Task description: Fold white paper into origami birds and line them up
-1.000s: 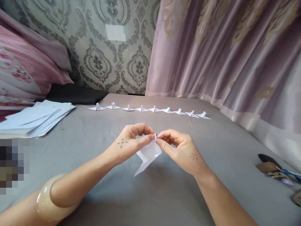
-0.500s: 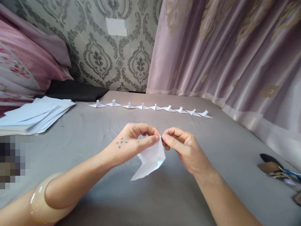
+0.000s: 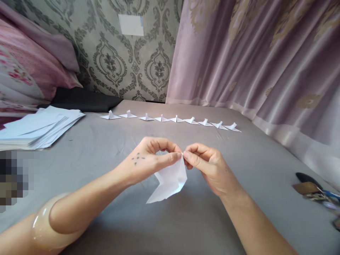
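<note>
A piece of folded white paper (image 3: 170, 179) hangs from my fingers above the grey sheet, one pointed end angling down to the left. My left hand (image 3: 151, 157) is closed on it, thumb pressed along its upper edge against the curled fingers. At the paper's top tip, my right hand (image 3: 205, 163) pinches with thumb and forefinger, meeting the left fingertips there. The hands partly hide the paper's top and back. Farther off, a row of several small folded paper figures (image 3: 176, 119) stands across the sheet, each with an upright peak.
A stack of white paper sheets (image 3: 39, 129) lies at the left, beside a black cloth (image 3: 87, 100). Keys with a brown tag (image 3: 304, 188) rest at the right edge. Pink curtains (image 3: 225, 63) and a patterned wall (image 3: 108, 63) border the surface behind.
The camera view has shifted slightly. Both hands keep almost the same pinch on the folded paper, with only a tiny movement at the fingertips.
</note>
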Demonstrator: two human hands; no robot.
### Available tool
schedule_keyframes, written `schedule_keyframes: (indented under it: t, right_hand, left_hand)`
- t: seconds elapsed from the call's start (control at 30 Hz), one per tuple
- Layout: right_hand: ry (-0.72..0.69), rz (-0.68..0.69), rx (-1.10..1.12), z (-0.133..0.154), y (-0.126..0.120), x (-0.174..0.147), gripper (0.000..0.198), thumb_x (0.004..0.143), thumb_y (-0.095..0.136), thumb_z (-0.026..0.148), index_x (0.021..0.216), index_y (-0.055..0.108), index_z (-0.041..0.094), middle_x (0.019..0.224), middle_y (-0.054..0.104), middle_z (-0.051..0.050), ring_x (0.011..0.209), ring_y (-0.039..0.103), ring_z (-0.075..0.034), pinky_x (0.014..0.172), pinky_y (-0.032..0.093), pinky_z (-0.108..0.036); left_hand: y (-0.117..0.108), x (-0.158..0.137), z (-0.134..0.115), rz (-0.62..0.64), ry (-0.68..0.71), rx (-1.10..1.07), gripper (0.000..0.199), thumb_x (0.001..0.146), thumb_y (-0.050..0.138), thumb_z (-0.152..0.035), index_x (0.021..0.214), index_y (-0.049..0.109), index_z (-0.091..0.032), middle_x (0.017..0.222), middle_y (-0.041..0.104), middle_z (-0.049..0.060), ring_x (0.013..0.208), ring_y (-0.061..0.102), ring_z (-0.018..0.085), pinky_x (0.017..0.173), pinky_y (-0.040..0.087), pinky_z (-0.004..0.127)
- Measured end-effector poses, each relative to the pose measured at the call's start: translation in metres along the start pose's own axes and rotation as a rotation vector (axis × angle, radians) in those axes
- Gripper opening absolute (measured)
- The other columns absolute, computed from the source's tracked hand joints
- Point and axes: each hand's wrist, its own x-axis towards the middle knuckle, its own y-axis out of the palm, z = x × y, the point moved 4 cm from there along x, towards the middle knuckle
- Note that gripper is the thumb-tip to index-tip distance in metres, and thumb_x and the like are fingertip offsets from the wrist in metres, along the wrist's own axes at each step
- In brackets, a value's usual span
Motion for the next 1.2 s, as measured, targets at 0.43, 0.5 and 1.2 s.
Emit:
schedule_keyframes:
  t: [0.43, 0.5, 1.2]
  right_hand:
    - [0.008, 0.004, -0.081, 0.0003, -0.0010, -0.0013, 0.019, 0.080, 0.067, 0.037, 0.075, 0.064, 0.019, 0.069, 0.060, 0.001, 0.066, 0.052, -0.011, 0.065, 0.042, -0.027]
    - [0.019, 0.013, -0.077, -0.0006, -0.0010, -0.0009, 0.019, 0.079, 0.067, 0.038, 0.075, 0.064, 0.019, 0.069, 0.059, 0.001, 0.066, 0.052, -0.011, 0.065, 0.042, -0.027]
    - [-0.033, -0.224, -0.261, -0.0001, 0.0027, -0.0022, 0.014, 0.074, 0.069, 0.031, 0.071, 0.063, 0.019, 0.063, 0.057, 0.003, 0.060, 0.051, -0.011, 0.058, 0.043, -0.024]
  left_hand:
    - [-0.0003, -0.0002, -0.0057, 0.001, -0.058, 0.059, 0.021, 0.075, 0.067, -0.036, 0.079, 0.070, -0.016, 0.074, 0.068, 0.002, 0.061, 0.058, 0.012, 0.054, 0.045, 0.021]
    - [-0.0008, -0.0005, -0.0069, 0.001, -0.057, 0.071, 0.021, 0.075, 0.066, -0.036, 0.079, 0.070, -0.016, 0.075, 0.068, 0.002, 0.061, 0.059, 0.012, 0.054, 0.045, 0.021]
    - [-0.0020, 0.0033, -0.0030, -0.041, -0.070, 0.195, 0.021, 0.076, 0.064, -0.036, 0.082, 0.072, -0.017, 0.073, 0.067, 0.002, 0.061, 0.054, 0.012, 0.052, 0.039, 0.021]
